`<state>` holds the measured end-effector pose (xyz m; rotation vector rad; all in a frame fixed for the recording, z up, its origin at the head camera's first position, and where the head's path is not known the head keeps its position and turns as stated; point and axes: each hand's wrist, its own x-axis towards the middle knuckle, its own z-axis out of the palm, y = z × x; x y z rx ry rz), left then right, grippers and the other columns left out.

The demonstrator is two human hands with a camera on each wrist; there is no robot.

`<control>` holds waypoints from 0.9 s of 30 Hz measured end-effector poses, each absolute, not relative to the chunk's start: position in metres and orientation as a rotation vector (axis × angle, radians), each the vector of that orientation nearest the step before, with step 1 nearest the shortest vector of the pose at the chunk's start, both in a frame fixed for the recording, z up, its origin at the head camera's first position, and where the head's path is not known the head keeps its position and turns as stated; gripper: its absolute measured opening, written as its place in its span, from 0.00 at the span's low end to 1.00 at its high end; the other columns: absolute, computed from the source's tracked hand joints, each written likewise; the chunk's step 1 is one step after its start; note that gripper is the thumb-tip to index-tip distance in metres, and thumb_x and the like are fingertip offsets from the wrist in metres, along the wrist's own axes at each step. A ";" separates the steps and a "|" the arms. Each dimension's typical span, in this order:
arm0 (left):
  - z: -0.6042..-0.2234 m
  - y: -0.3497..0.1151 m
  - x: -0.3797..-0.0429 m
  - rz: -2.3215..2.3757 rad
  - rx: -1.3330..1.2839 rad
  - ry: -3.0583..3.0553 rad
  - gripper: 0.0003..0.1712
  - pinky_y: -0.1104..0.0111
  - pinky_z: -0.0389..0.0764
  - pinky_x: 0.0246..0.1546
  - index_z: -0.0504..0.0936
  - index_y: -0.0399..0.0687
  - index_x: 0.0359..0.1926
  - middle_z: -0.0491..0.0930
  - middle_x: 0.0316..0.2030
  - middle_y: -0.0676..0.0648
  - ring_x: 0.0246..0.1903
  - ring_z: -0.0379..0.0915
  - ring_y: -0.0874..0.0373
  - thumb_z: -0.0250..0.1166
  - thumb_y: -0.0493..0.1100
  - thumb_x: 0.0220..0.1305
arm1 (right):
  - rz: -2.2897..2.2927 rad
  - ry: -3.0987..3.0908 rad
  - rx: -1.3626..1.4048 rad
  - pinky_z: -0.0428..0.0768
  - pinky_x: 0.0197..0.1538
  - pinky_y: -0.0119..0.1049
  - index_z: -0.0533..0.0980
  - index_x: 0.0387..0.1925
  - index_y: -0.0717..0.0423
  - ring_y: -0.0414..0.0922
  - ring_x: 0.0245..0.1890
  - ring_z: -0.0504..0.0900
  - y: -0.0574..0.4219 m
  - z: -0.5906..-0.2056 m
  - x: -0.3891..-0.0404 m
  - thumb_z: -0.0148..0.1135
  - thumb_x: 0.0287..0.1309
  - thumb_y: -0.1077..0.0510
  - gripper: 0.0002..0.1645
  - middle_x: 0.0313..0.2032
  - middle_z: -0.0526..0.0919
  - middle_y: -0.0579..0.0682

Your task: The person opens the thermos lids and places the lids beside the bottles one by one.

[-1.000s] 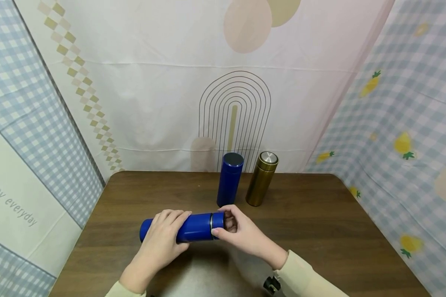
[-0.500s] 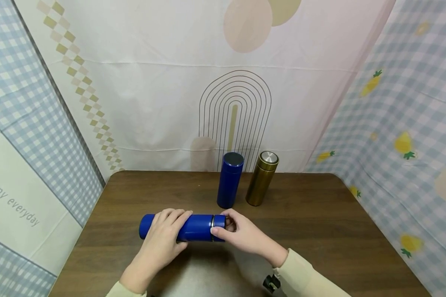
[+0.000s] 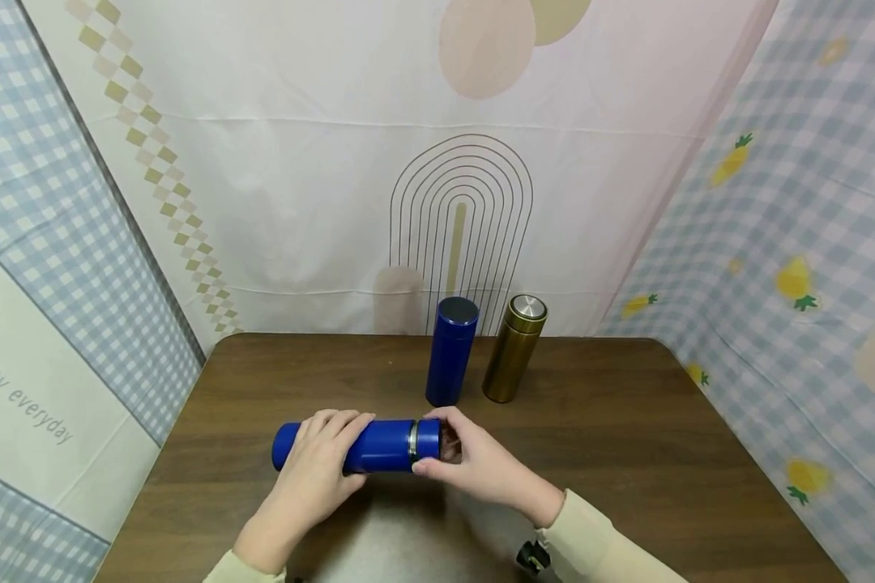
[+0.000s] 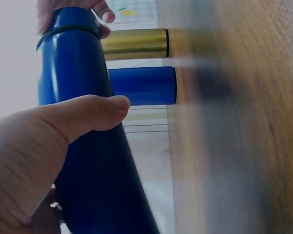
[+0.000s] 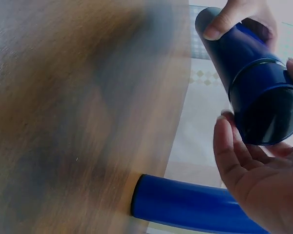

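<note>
A blue thermos flask lies sideways above the wooden table. My left hand grips it round the body, with the thumb across the near side in the left wrist view. On the right end sits its blue lid, and a silver ring shows between lid and body. My right hand holds the lid by its rim, fingers on the far side and thumb on the near side. In the right wrist view the lid's dark end face points towards the camera, beside the curled fingers.
Behind the hands, a second blue flask stands upright, with a gold flask to its right. Both are near the back of the brown table. Patterned cloth hangs behind and at both sides.
My right thumb and fingers have shifted their hold on the lid, the thumb slightly lower. More of the silver ring shows now. My left hand stays round the flask; the standing flasks have not moved.
</note>
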<state>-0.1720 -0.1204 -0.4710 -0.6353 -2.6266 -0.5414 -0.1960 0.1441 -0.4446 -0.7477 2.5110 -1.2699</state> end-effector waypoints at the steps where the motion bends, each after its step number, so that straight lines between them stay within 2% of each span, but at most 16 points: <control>1: -0.471 -0.121 -0.172 -0.547 -0.624 -2.636 0.46 0.48 0.66 0.55 0.76 0.51 0.61 0.77 0.52 0.47 0.53 0.67 0.48 0.82 0.48 0.34 | -1.249 2.550 -0.785 0.80 0.45 0.40 0.64 0.61 0.41 0.41 0.44 0.76 0.144 -0.444 -0.195 0.67 0.54 0.39 0.36 0.51 0.72 0.44; 4: -0.471 -0.124 -0.172 -0.567 -0.592 -2.651 0.46 0.49 0.67 0.54 0.76 0.50 0.60 0.77 0.51 0.47 0.52 0.68 0.48 0.82 0.50 0.34 | -1.223 2.653 -0.862 0.79 0.48 0.43 0.62 0.63 0.42 0.42 0.45 0.76 0.144 -0.444 -0.194 0.70 0.53 0.41 0.40 0.54 0.69 0.43; 12: -0.470 -0.127 -0.174 -0.595 -0.558 -2.658 0.46 0.48 0.66 0.55 0.76 0.49 0.60 0.77 0.51 0.47 0.53 0.67 0.48 0.81 0.51 0.36 | -1.339 2.666 -0.830 0.79 0.48 0.38 0.60 0.62 0.40 0.44 0.45 0.78 0.145 -0.446 -0.197 0.72 0.50 0.43 0.42 0.54 0.70 0.44; 18: -0.469 -0.127 -0.174 -0.592 -0.558 -2.649 0.45 0.48 0.66 0.55 0.76 0.49 0.60 0.77 0.50 0.47 0.52 0.67 0.47 0.81 0.51 0.36 | -1.320 2.665 -0.871 0.79 0.50 0.41 0.59 0.68 0.43 0.42 0.48 0.76 0.144 -0.444 -0.198 0.72 0.52 0.43 0.46 0.58 0.68 0.43; 24: -0.469 -0.128 -0.174 -0.583 -0.559 -2.651 0.46 0.49 0.65 0.55 0.76 0.50 0.60 0.77 0.51 0.47 0.53 0.67 0.48 0.81 0.50 0.35 | -1.282 2.716 -0.900 0.79 0.51 0.40 0.64 0.66 0.42 0.38 0.50 0.73 0.144 -0.444 -0.198 0.71 0.51 0.41 0.43 0.57 0.68 0.41; 27: -0.469 -0.129 -0.175 -0.595 -0.550 -2.643 0.46 0.48 0.66 0.54 0.76 0.50 0.60 0.78 0.50 0.47 0.52 0.68 0.47 0.81 0.50 0.35 | -1.284 2.748 -0.883 0.79 0.51 0.39 0.65 0.64 0.45 0.38 0.49 0.74 0.146 -0.447 -0.198 0.71 0.50 0.39 0.43 0.55 0.69 0.42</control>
